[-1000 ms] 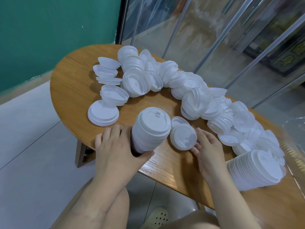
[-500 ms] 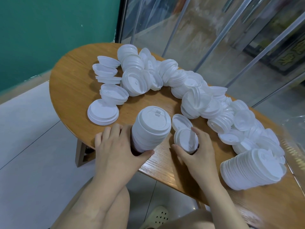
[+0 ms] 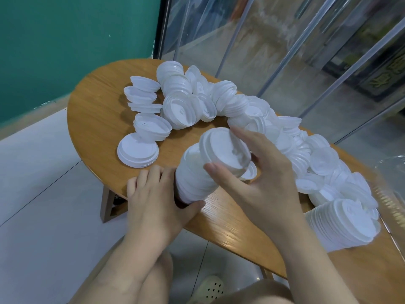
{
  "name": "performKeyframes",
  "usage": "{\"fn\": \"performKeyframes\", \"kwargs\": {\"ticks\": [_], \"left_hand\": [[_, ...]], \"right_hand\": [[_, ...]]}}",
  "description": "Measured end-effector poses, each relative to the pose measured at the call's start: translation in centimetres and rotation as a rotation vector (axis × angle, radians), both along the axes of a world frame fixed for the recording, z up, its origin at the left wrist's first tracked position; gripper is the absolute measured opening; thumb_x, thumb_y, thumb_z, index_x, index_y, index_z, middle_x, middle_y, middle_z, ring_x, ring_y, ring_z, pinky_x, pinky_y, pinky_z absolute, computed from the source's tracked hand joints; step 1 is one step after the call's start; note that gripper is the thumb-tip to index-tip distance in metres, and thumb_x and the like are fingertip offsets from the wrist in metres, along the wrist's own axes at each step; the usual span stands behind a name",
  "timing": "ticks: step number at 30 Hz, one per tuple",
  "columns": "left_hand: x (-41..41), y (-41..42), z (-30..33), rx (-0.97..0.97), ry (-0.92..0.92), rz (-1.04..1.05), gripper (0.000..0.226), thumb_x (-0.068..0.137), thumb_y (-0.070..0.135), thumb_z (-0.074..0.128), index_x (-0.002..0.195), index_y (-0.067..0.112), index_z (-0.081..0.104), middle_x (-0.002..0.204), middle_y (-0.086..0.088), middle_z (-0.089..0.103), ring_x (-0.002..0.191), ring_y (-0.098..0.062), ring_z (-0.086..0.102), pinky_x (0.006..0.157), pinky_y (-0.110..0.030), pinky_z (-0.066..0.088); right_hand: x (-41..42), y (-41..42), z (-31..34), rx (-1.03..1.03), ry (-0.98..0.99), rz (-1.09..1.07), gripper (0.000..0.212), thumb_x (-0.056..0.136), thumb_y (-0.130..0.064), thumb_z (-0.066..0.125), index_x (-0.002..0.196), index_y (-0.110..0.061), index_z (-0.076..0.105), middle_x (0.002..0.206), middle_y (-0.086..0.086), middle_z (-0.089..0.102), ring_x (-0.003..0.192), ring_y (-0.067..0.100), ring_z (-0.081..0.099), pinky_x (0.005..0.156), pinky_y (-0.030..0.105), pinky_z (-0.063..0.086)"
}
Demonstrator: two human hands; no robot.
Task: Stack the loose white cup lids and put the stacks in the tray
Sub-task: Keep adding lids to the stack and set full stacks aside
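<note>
Surface: oval wooden table (image 3: 96,110), grain running lengthwise, standing on pale floor tiles (image 3: 39,172). Green wall (image 3: 65,40) behind it; clear plastic strip curtain (image 3: 285,51) along the far side.

Left hand (image 3: 153,207) grips the base of a tall lid stack (image 3: 195,174), fingers curled round it and thumb under; the stack leans away from the wrist. Right hand (image 3: 260,172) pinches a single lid (image 3: 223,150) by its rim between thumb and fingers, right at the top of that stack, tilted. Cannot tell whether it is seated.

Beyond both grips: loose lids (image 3: 241,106) heaped in a band across the table. Outboard of the right wrist, a second stack (image 3: 341,227) lies on its side. Outboard of the left fingers, a flat lid pile (image 3: 138,152).

Obscured: a small lid (image 3: 249,172) shows only partly under the right palm. A clear container (image 3: 392,172) is cut off at the right edge; contents unreadable. Lower frame blurred.

Change from 0.5 s ago: the right hand has risen from the tabletop with the lid to the stack top. Left hand unchanged.
</note>
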State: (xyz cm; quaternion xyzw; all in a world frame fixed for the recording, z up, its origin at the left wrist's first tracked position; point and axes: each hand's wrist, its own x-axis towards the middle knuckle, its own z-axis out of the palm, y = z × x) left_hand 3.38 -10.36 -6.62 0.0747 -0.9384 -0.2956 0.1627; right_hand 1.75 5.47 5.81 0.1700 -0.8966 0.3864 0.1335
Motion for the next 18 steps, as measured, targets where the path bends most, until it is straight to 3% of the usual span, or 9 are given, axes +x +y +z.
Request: {"fn": "performKeyframes", "kwargs": {"ticks": [5, 9, 18], "left_hand": [[0.1, -0.1, -0.1, 0.039, -0.003, -0.011, 0.065, 0.061, 0.083, 0.059, 0.105, 0.035, 0.058, 0.091, 0.015, 0.047, 0.095, -0.017, 0.049, 0.083, -0.031, 0.024], [0.1, 0.0, -0.3, 0.062, 0.042, -0.008, 0.064, 0.062, 0.081, 0.064, 0.103, 0.032, 0.06, 0.09, 0.012, 0.049, 0.093, -0.019, 0.05, 0.081, -0.034, 0.028], [0.1, 0.1, -0.2, 0.05, 0.069, -0.002, 0.064, 0.062, 0.081, 0.059, 0.099, 0.029, 0.06, 0.088, 0.008, 0.052, 0.089, -0.022, 0.052, 0.078, -0.035, 0.027]], "right_hand": [[-0.3, -1.2, -0.6, 0.103, -0.067, 0.016, 0.079, 0.076, -0.073, 0.075, 0.14, -0.028, 0.061, 0.133, -0.022, 0.06, 0.129, -0.004, 0.052, 0.102, 0.015, 0.043], [-0.4, -1.5, -1.3, 0.079, -0.099, 0.001, 0.075, 0.075, -0.062, 0.079, 0.138, -0.025, 0.063, 0.131, -0.02, 0.061, 0.127, -0.006, 0.052, 0.1, 0.007, 0.037], [-0.5, -1.4, -2.1, 0.093, -0.121, -0.001, 0.07, 0.078, -0.05, 0.085, 0.139, -0.024, 0.062, 0.128, -0.023, 0.059, 0.123, -0.011, 0.05, 0.098, 0.003, 0.034]]}}
